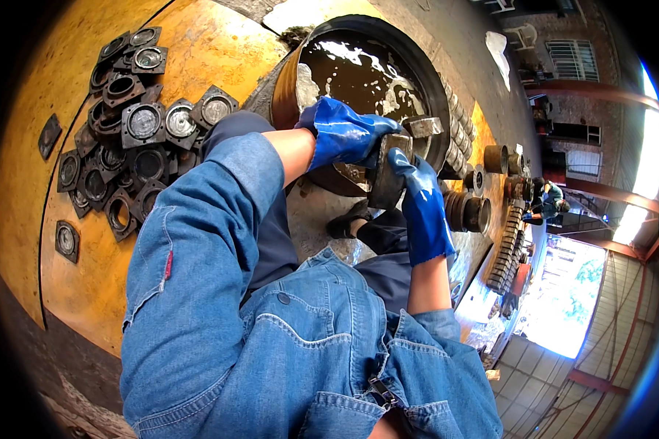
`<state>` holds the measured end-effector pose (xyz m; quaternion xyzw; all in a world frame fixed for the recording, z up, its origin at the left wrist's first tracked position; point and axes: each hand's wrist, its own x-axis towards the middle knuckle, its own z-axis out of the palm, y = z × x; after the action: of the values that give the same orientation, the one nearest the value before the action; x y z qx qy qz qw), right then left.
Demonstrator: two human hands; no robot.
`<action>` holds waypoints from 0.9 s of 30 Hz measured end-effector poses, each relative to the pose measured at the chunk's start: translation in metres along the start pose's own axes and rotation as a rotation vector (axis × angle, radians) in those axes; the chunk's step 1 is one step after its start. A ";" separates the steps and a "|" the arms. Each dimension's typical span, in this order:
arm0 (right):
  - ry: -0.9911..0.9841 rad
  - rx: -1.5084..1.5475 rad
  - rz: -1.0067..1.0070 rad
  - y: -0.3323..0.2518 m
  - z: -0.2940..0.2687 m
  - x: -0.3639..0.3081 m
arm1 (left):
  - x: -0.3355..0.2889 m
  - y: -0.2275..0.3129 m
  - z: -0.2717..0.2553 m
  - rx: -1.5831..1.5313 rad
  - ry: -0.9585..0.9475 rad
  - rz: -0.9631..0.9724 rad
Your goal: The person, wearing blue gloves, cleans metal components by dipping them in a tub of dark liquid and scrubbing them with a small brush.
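Both my hands wear blue rubber gloves and are closed on one dark, thick metal piece with square edges (389, 174), held tilted over the near rim of a round tub (284, 95). My left hand (353, 134) grips its upper left edge, the fingertips partly hidden behind it. My right hand (422, 192) grips it from the right, with a finger or thumb across its face. Just beyond the right fingers shows a greyish metal block (422, 127); whether it joins the held piece, I cannot tell. Brown liquid with patches of foam (359, 69) fills the tub.
At left, a heap of square metal flanges with round centres (143, 123) lies on yellow sheeting (198, 40). Ribbed metal cylinders (467, 211) and ring-shaped parts (496, 159) stand to the right. Farther right, another person (553, 199) is near a long row of parts (507, 256).
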<state>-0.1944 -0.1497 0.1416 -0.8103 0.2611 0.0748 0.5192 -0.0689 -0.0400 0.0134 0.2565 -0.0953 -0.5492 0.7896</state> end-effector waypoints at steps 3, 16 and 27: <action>0.014 -0.016 0.000 0.013 -0.008 0.009 | -0.008 0.005 0.010 -0.039 0.009 -0.001; 0.052 -0.028 0.003 0.014 -0.006 0.007 | -0.015 0.009 0.009 0.025 -0.043 0.010; 0.054 -0.024 0.075 0.004 0.000 0.010 | -0.018 0.009 0.006 -0.019 -0.062 0.025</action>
<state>-0.1881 -0.1542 0.1349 -0.8078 0.3046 0.0753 0.4990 -0.0712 -0.0230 0.0253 0.2309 -0.1178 -0.5478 0.7955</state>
